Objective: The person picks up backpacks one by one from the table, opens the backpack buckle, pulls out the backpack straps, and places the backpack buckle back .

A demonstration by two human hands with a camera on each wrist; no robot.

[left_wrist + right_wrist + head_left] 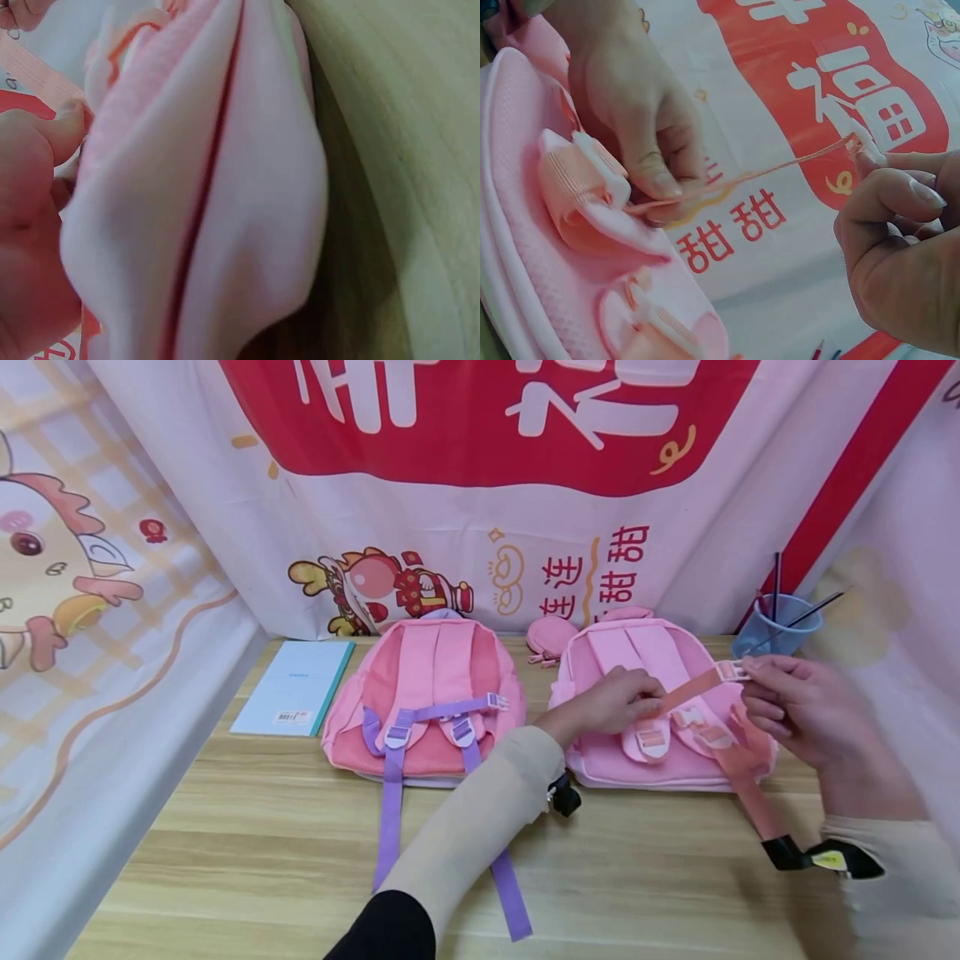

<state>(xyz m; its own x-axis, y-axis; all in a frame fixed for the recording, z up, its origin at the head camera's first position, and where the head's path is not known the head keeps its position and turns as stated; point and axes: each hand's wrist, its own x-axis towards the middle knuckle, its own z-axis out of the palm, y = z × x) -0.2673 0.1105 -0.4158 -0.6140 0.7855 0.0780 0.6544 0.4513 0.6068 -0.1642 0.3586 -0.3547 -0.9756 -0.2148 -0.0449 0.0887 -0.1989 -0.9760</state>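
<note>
On the right of the table lies a pink backpack (600,768), its straps facing up. An orange strap (692,687) is stretched taut between both hands above it. My left hand (617,700) pinches the strap near the shoulder-strap end, thumb against fingers, as the right wrist view also shows. At the other end my right hand (806,714) pinches a white plastic buckle (731,671). A second orange strap (753,797) hangs down over the table toward the right wrist. In the left wrist view the side of the backpack (187,187) fills the middle.
Left of it lies another pink backpack (435,652) with purple straps (392,827) trailing over the table (247,860). A light blue notebook (294,681) is at the back left. A small round pink pouch (551,637) and a blue cup (780,625) with pens stand at the back.
</note>
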